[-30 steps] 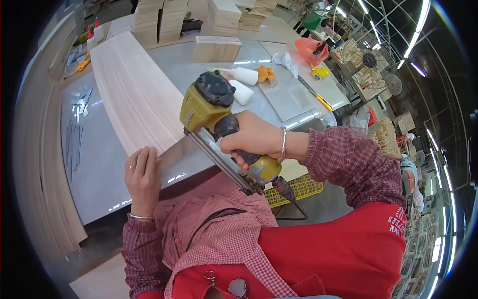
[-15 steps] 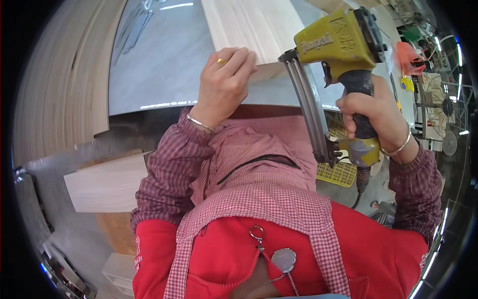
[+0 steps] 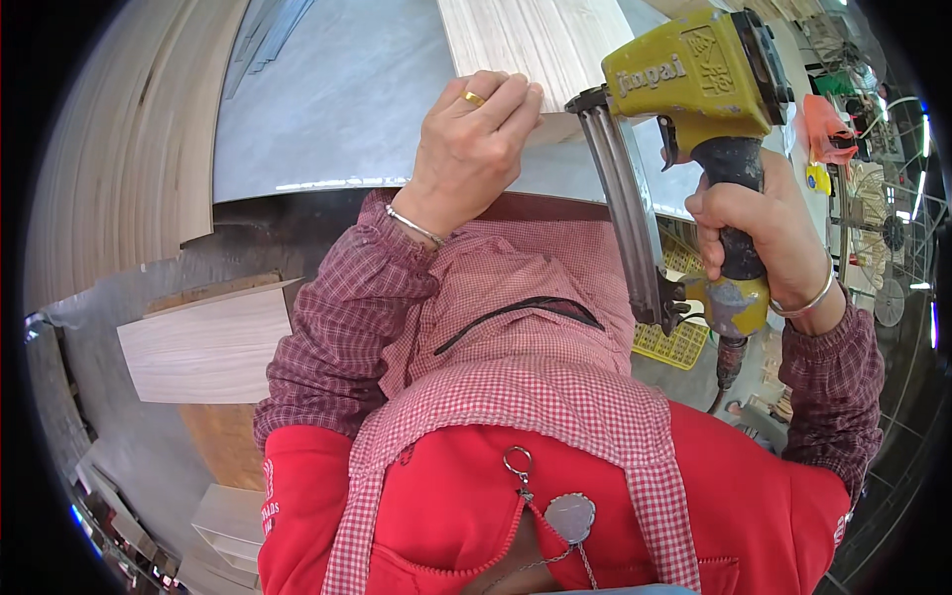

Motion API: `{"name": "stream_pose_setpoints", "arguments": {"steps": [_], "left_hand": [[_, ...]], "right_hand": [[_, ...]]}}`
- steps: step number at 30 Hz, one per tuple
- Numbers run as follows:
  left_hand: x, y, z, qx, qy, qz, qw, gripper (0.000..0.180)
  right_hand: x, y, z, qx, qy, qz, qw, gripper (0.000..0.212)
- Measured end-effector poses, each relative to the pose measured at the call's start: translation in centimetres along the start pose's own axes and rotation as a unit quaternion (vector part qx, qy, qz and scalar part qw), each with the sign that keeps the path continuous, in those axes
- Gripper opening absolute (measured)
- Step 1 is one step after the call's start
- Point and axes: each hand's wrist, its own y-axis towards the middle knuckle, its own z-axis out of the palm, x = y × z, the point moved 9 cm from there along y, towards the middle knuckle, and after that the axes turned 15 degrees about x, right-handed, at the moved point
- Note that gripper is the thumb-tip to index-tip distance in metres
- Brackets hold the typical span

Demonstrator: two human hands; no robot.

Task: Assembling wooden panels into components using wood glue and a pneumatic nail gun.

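Note:
A pale wooden board [image 3: 540,45] lies on the grey tabletop, its thick near edge facing me. My left hand [image 3: 474,149] is closed over the board's near left corner, fingers bent and a ring on one of them. The fingertips on the far side are hidden. In my right hand [image 3: 769,213] is a yellow nail gun [image 3: 684,74], gripped by its black handle. Its nose sits close to the board's near edge, and I cannot tell whether they touch. A long metal magazine [image 3: 625,198] slants down from the nose toward me.
Stacked wooden panels [image 3: 119,149] stand at the left, and thin metal strips [image 3: 273,35] lie on the grey tabletop [image 3: 347,109]. Lower left is a wooden box [image 3: 208,347]. A yellow plastic basket [image 3: 674,342] sits below the table, near the gun's air hose [image 3: 719,397].
My left hand and the board have shifted a little to the right and away from me. The nail gun has moved slightly right with my right hand. Both grips stay the same.

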Motion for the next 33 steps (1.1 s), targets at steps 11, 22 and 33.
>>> {"name": "stream_pose_setpoints", "arguments": {"steps": [11, 22, 33], "left_hand": [[-0.5, -0.1, 0.0, -0.033, 0.031, 0.026, 0.999, 0.016], [2.6, -3.7, -1.7, -0.094, -0.144, -0.130, 0.977, 0.017], [4.6, -5.6, -0.1, -0.124, -0.282, -0.186, 0.933, 0.008]], "right_hand": [[1.3, 0.0, -0.3, -0.003, -0.090, 0.029, 0.995, 0.010], [0.1, -0.6, -0.3, 0.002, -0.027, 0.018, 0.999, 0.009], [-0.6, -0.8, -0.5, -0.019, 0.008, 0.019, 1.000, 0.007]]}}
